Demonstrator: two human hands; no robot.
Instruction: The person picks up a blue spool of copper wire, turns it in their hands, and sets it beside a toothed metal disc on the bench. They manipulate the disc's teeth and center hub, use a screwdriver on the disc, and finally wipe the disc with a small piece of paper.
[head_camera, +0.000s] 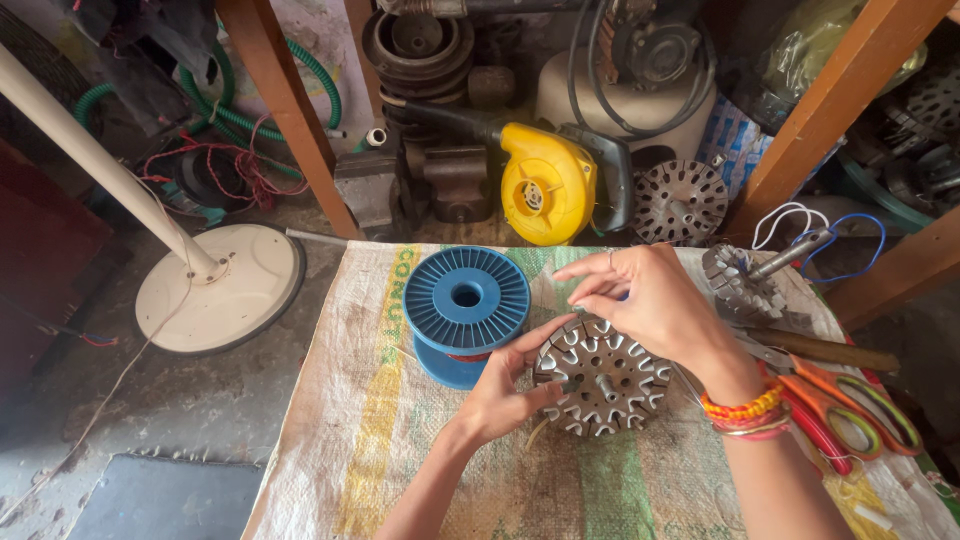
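Note:
A round grey metal motor core (603, 377) with slotted teeth and a short centre shaft lies on a woven sack (380, 440). My left hand (508, 385) grips its left edge with thumb and fingers. My right hand (650, 300) rests over its top edge, fingers spread and pinching there; bangles circle the wrist. A blue plastic wire spool (465, 310) stands just left of the core, touching my left fingers' side.
Orange-handled scissors (850, 410) and a wooden-handled tool (830, 350) lie at right. A second slotted core with a shaft (745, 280) sits behind my right hand. A yellow blower (545, 185), a white fan base (220, 285) and wooden legs (285, 110) stand behind.

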